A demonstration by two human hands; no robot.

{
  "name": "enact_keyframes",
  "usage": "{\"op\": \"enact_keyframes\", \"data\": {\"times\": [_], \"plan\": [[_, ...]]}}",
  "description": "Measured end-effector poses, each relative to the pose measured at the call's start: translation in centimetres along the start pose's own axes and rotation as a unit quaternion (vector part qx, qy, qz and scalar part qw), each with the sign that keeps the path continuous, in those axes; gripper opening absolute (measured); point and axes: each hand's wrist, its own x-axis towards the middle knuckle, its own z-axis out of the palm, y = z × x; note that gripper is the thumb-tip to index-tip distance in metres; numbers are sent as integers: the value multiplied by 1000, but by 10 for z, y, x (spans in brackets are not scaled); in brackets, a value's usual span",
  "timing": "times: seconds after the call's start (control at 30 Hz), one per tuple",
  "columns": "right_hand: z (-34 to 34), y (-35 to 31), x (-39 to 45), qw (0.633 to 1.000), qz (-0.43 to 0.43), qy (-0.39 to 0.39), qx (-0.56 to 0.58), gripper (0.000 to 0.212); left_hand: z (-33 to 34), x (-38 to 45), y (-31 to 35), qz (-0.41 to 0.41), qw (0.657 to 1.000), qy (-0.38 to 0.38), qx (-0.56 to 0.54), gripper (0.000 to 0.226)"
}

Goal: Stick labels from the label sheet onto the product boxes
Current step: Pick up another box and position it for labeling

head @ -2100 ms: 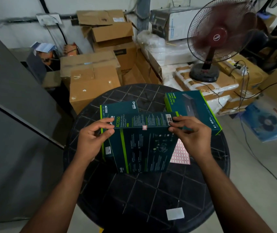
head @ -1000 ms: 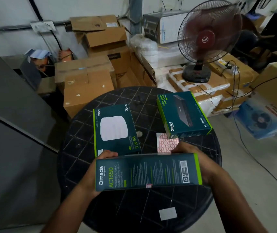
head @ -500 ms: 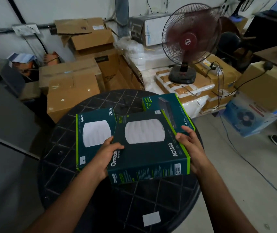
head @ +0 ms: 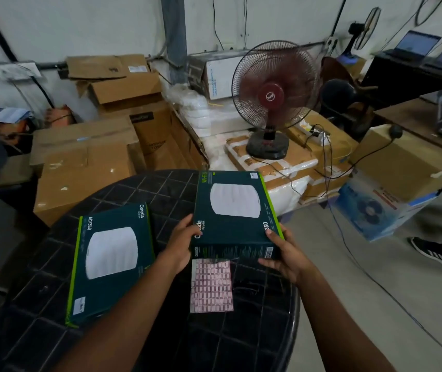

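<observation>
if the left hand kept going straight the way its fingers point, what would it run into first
The left hand already holds the held box at its near left edge, so that box is first. Its fingers point up and right across it; depth beyond is unclear.

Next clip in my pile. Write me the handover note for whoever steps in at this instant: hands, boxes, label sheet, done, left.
Left hand grips the near left corner of the held product box; right hand grips its near right corner. The box is face up at the table's far right, beyond the label sheet.
Second product box lies flat, face up, on the left of the table, untouched.
The pink label sheet lies flat between the forearms.
Done: no pink label shows on either box from this view, so I cannot tell.
Left: probably set the held box down, then label whatever is unlabelled.
</observation>
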Motion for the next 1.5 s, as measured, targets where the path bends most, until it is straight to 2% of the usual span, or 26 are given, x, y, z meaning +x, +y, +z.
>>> {"op": "enact_keyframes", "data": {"times": [0.07,0.13,0.23,0.33,0.37,0.43,0.5,0.57,0.63,0.73,0.8,0.87,0.97,1.07,1.17,1.3,1.33,1.37,1.43,1.5], "plan": [[-6,0,19,1000,0,12,-20,47,1,23,-15,-33,996,-27,79,77],[-11,4,33,998,-31,34,-44,48,9,29,-22,-72,994,-33,76,96],[-26,13,52,988,-85,54,-121,63,26,9,-16,-68,994,-43,77,82],[-36,18,55,989,-76,56,-118,81,19,3,-24,-50,994,-42,87,68],[-37,19,50,987,-66,89,-112,82,11,2,-27,-52,993,-42,97,65],[-34,25,40,971,-48,194,-133,71,-7,-3,-37,-60,991,-34,114,60],[-25,43,28,931,-31,313,-185,45,-30,-12,-53,-58,992,-20,110,51],[-5,68,17,920,-22,354,-166,21,-56,-26,-67,-55,994,5,98,47],[20,98,10,938,8,312,-153,9,-88,-40,-81,-51,992,42,107,46],[62,138,6,975,56,167,-138,12,-144,-58,-92,-25,980,133,143,42],[93,156,5,980,70,82,-168,11,-181,-70,-93,-13,968,198,155,43],[121,176,8,971,64,20,-228,15,-218,-77,-93,-12,954,247,169,45],[151,211,21,931,1,-30,-364,10,-269,-78,-96,-15,939,274,206,55],[187,222,16,897,-13,-65,-438,28,-298,-82,-91,-46,930,289,222,68],[215,232,11,891,-9,-97,-443,53,-308,-87,-86,-88,949,229,199,80],[232,252,6,918,0,-89,-387,107,-321,-80,-86,-110,968,117,192,50],[234,255,4,920,-7,-76,-384,119,-321,-81,-85,-108,972,102,183,55],[236,256,1,919,-18,-70,-388,126,-321,-81,-84,-103,974,94,178,70],[232,257,-2,903,-62,-80,-418,126,-320,-88,-78,-77,981,90,153,90],[238,237,-20,887,-101,-90,-442,119,-319,-96,-70,-37,987,98,124,92]]}}
